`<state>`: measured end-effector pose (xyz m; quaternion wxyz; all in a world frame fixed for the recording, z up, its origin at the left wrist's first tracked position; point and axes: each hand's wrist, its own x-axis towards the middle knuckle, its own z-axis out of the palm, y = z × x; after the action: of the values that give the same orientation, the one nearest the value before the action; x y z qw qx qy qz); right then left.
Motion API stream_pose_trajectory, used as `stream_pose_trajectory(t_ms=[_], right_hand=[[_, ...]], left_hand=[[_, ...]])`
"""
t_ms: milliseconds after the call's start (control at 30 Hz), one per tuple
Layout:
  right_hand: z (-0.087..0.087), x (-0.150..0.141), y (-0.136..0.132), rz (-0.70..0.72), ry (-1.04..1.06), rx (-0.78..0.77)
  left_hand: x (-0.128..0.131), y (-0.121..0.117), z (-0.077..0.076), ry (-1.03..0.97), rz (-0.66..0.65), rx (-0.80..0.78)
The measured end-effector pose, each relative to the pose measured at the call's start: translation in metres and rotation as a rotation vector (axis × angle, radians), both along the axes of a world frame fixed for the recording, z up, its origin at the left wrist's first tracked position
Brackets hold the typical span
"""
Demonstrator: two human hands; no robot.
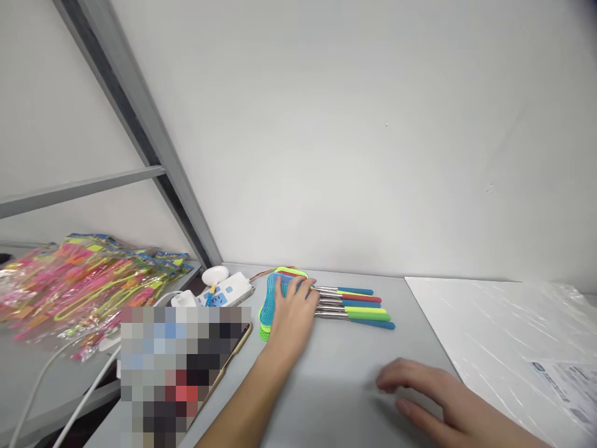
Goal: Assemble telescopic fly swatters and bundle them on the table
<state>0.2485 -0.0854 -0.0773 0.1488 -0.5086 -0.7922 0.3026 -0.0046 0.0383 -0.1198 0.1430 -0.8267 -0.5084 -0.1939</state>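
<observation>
A stack of fly swatters (330, 298) lies on the grey table, with mesh heads to the left, metal shafts, and blue, red, yellow and green handles to the right. The top mesh head (275, 298) is blue, and green and red ones show at its edges. My left hand (295, 305) rests on the heads with its fingers spread, covering where they meet the shafts. Over the table to the right, my right hand (426, 398) is apart from the swatters. Its thumb and fingers are parted, and nothing shows between them.
At the left stand a white power strip (233, 289) with plugs, a white oval object (215, 275) and white cables (77, 410). Brightly coloured packaged items (93, 280) are piled beyond the metal frame (153, 124). A plastic-wrapped white board (494, 323) lies at right. One area at lower left is pixelated.
</observation>
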Motion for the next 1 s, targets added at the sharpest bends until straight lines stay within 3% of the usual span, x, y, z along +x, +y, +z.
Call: stream_pose_trajectory(t_ms=[67,167,300,367,533,800,1000], right_hand=[[-0.004,-0.002,0.010,0.034,0.045,0.121],[-0.024,0.007,0.018,0.031,-0.014,0.391],[-0.049,0.027,0.031,-0.127,-0.146,0.818],[-0.054,0.034,0.039,-0.157,-0.186,0.929],[-0.061,0.047,0.048,-0.063,-0.164,0.766],[-0.073,0.045,0.044,-0.167,-0.066,0.551],[-0.069,0.042,0.046,-0.215,-0.063,0.433]], left_hand=[[0.002,-0.004,0.007,-0.013,-0.008,0.029],[0.008,-0.016,0.020,-0.036,-0.012,0.090],[0.023,-0.038,0.031,-0.042,-0.063,0.118],[0.033,-0.050,0.033,-0.021,-0.109,0.119],[0.051,-0.071,0.036,0.082,-0.176,0.070],[0.053,-0.082,0.039,0.194,-0.254,-0.109],[0.049,-0.082,0.041,0.165,-0.245,-0.101]])
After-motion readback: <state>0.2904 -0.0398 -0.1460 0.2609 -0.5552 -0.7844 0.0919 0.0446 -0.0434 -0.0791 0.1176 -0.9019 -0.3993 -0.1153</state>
